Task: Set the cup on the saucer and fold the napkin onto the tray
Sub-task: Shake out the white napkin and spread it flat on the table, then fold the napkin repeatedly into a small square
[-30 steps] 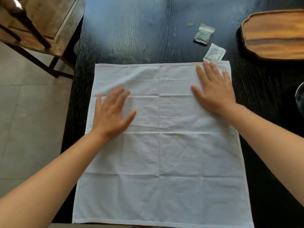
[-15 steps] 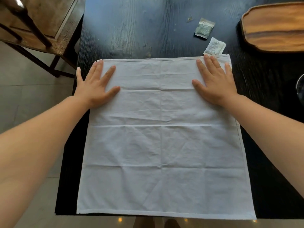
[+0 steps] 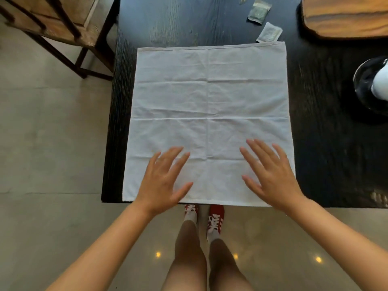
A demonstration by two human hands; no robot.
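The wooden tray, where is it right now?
In the head view the wooden tray sits at the table's far right corner, beyond the spread napkin, right of two small packets.

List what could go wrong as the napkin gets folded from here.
The napkin has its near hem right along the table edge, so a careless lift may drag it off. Two small packets lie at its far right corner and could get swept up. Both hands, left hand and right hand, are open and flat, so neither has a grip yet.
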